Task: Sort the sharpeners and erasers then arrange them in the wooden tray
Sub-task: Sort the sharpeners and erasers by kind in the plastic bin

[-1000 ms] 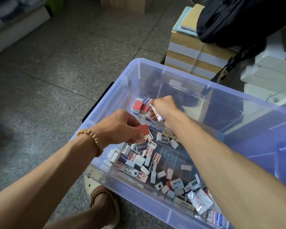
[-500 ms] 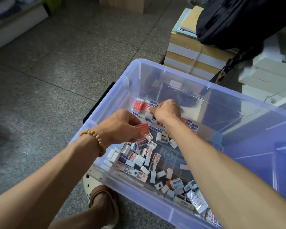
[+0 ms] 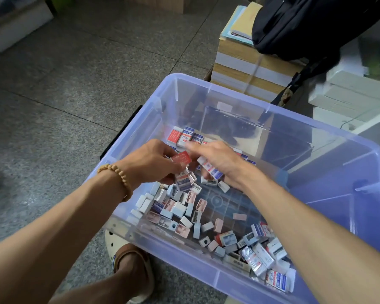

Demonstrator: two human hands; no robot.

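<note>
Fingers [image 3: 170, 157] of the left hand [image 3: 150, 163] pinch a red eraser [image 3: 181, 157]; the right hand [image 3: 217, 159], pulled back from the far row [image 3: 185, 136], grips a white one [image 3: 210, 170] (print too small to read). Loose sharpeners [image 3: 184, 209] litter the bin [image 3: 338, 154] near me. Beyond: speckled floor [image 3: 75, 73], books [image 3: 248, 71], a bag [image 3: 312, 25].

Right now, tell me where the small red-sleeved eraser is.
In the head view, the small red-sleeved eraser is pinched in the left hand, over the translucent blue plastic bin, just left of the right hand.
</note>
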